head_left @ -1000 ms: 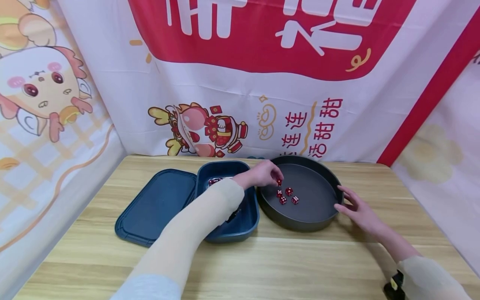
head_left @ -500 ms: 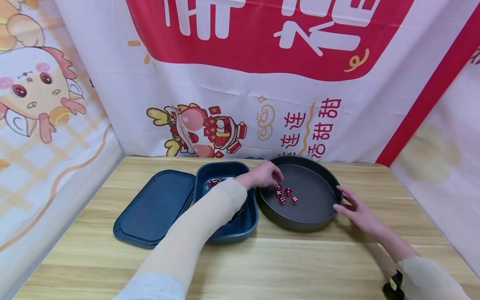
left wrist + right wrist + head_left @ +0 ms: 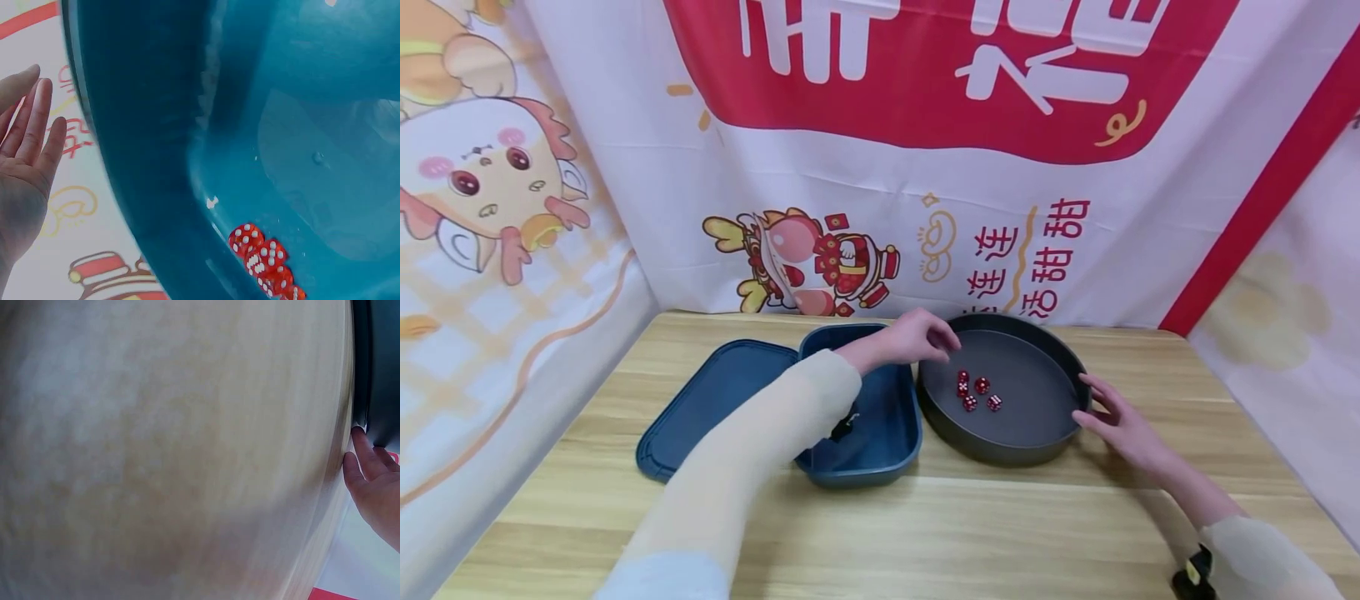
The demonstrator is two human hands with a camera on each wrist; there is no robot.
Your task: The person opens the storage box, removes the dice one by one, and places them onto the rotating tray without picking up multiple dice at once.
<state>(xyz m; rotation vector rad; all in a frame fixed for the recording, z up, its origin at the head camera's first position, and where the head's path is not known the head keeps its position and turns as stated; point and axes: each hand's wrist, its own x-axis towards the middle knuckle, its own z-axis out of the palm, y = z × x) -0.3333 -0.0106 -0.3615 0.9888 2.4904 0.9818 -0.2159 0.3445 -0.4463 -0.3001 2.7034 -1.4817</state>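
My left hand (image 3: 917, 336) hovers between the blue box (image 3: 895, 457) and the round dark pan (image 3: 1030, 375), its fingertips over the pan's left edge. It holds nothing, and its fingers (image 3: 36, 128) look extended in the left wrist view. Inside the pan, toward its left side, lie several red dice (image 3: 982, 385) with white pips. More red dice (image 3: 272, 253) sit clustered along the box's inner wall in the left wrist view; in the head view the left arm hides them. My right hand (image 3: 1123, 423) touches the pan's right rim with its fingertips, fingers fairly straight.
A flat blue lid (image 3: 722, 404) lies left of the box on the wooden table (image 3: 1000, 533). Printed cloth (image 3: 850, 192) hangs along the table's back edge and both sides. The box and the pan stand close together.
The die in my left hand has been let go beside the other dice in the pan. My left hand has then moved up and slightly left. The right hand stays at the rim.
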